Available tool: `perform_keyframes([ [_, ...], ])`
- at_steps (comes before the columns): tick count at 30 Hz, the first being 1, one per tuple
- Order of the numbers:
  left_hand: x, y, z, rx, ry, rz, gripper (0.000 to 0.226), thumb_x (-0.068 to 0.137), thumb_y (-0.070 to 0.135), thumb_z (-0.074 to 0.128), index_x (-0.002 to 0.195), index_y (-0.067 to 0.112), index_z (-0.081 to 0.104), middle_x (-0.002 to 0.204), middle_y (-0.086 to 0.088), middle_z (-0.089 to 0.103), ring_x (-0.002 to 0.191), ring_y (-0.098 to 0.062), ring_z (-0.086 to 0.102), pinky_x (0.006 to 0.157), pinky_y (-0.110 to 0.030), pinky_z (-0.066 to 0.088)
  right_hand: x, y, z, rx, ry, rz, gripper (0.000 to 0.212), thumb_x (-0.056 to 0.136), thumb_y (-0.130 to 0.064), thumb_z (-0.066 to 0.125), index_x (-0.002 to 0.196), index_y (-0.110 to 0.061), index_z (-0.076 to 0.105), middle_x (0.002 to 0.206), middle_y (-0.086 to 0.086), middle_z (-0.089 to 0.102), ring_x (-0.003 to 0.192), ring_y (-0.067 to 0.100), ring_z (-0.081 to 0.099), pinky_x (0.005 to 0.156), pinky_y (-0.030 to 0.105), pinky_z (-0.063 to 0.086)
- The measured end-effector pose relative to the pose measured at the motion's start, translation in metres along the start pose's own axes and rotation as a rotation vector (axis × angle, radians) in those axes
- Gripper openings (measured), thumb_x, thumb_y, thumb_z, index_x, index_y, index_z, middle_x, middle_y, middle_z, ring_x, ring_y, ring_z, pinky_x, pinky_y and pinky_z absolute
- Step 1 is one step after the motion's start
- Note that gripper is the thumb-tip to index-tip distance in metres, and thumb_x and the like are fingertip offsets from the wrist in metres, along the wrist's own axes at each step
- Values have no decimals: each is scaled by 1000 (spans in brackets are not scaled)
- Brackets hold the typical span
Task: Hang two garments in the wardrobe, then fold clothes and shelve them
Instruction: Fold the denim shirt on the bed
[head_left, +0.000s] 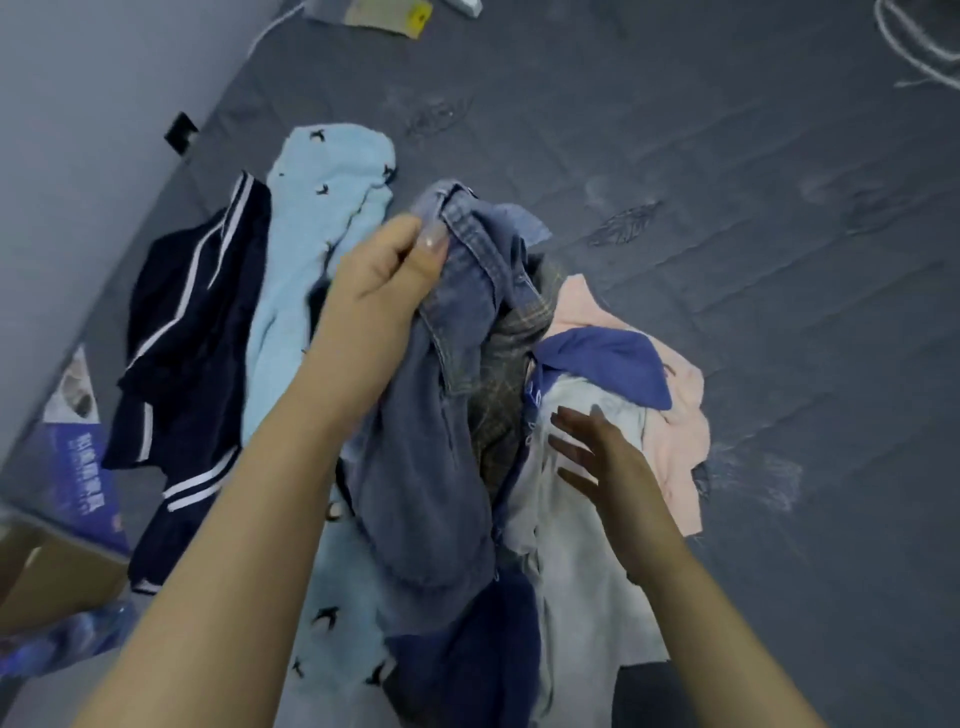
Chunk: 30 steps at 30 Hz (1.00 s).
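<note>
A: What is nearest to us?

B: Our right hand (605, 462), low and to the right. Its fingers are straight and spread, holding nothing. Whether they touch the pale grey garment (582, 545) lying beneath them, we cannot tell.

A: And the left one?

B: Our left hand (387, 265) is further out and higher. Thumb and curled fingers pinch the denim garment (431, 467) at a stitched edge near its top. The denim hangs down from that grip, so most of it falls below the left hand and just to the left of the right hand's fingertips.

A: What lies around the denim?

B: Between our two hands, tucked against the denim's right side, we see a plaid garment (511, 364). Just beyond the right hand's fingertips is a blue-violet piece (608, 364), and past that, to the right, a pink garment (675, 431).

A: To the left of the gripping hand?

B: A light blue fleece garment (311, 218) with small dark bird shapes, reaching beyond the left hand and also below our forearm. Left of that again lies a navy garment (192, 332) with white stripes.

A: What does everything rest on?

B: A dark grey quilted bed surface (753, 234), running away far beyond both hands. Well to the left of our left forearm, at the bed's edge, is a blue printed box (85, 467).
</note>
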<state>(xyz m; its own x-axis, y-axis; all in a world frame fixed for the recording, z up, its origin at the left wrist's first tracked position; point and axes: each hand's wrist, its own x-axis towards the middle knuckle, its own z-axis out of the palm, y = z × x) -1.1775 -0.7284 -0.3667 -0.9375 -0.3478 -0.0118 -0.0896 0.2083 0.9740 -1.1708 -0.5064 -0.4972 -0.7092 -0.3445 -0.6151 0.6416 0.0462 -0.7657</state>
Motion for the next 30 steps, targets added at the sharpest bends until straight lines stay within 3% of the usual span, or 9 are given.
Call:
perform_keyframes([
  [3, -36, 8, 61, -9, -227, -103, 35, 102, 13, 44, 68, 17, 43, 58, 18, 43, 57, 6, 39, 59, -7, 34, -10, -23, -30, 308, -44, 85, 58, 96, -63, 33, 118, -21, 66, 117, -3, 71, 107, 16, 67, 92, 39, 49],
  [7, -116, -28, 146, -53, -393, -389, 32, 103, 9, 43, 71, 6, 51, 67, 13, 52, 66, 1, 46, 69, -17, 40, -14, -22, -69, 331, 55, 121, 53, 96, -56, 46, 125, -15, 64, 123, 10, 67, 112, 29, 64, 98, 47, 50],
  [9, -153, -47, 177, -49, -372, -503, 27, 103, 10, 42, 91, -8, 58, 87, -7, 59, 84, -10, 53, 84, -31, 47, -18, -3, -88, 246, 63, 148, 41, 96, -32, 59, 129, -8, 59, 124, 14, 66, 111, 32, 64, 98, 48, 50],
  [11, -175, -56, 196, -49, -326, -544, 26, 102, 9, 43, 87, -5, 60, 84, -5, 62, 82, -7, 55, 82, -28, 48, -25, 13, -108, 209, 24, 117, 36, 94, -15, 62, 129, -6, 60, 123, 15, 66, 107, 31, 66, 92, 43, 54],
  [14, -193, -53, 211, -80, -326, -560, 30, 98, 5, 49, 69, 9, 51, 63, 4, 50, 59, 2, 48, 62, -16, 40, -49, 27, -137, 182, 39, -11, 36, 94, -12, 61, 129, -7, 59, 122, 10, 67, 108, 26, 66, 90, 38, 56],
  [18, -215, -41, 228, -86, -415, -537, 9, 91, 3, 59, 90, 11, 64, 83, -2, 65, 76, -7, 61, 73, -18, 50, -104, 59, -182, 180, 158, -74, 31, 95, -11, 60, 126, -7, 61, 119, 9, 69, 110, 26, 66, 95, 44, 53],
  [21, -207, -41, 235, -127, -261, -488, 11, 91, 7, 60, 97, 15, 65, 92, -6, 67, 80, -9, 61, 77, -18, 51, -152, 95, -216, 242, 238, -40, 32, 94, -14, 60, 126, -12, 62, 121, 9, 68, 112, 29, 65, 94, 45, 53],
  [26, -154, -78, 250, 238, -69, -331, 19, 92, 9, 63, 111, 12, 60, 112, -4, 61, 100, -9, 56, 89, -16, 44, -191, 150, -251, 287, 385, 145, 23, 95, -13, 58, 116, -14, 67, 111, 3, 72, 102, 22, 69, 78, 32, 59],
  [30, -111, -131, 280, 766, -354, -221, 53, 90, 37, 65, 137, 17, 49, 142, -6, 47, 133, -23, 40, 114, -45, 26, -178, 170, -268, 170, 354, 254, 15, 90, -4, 65, 101, -13, 69, 94, -3, 75, 96, 20, 69, 63, 16, 54],
])
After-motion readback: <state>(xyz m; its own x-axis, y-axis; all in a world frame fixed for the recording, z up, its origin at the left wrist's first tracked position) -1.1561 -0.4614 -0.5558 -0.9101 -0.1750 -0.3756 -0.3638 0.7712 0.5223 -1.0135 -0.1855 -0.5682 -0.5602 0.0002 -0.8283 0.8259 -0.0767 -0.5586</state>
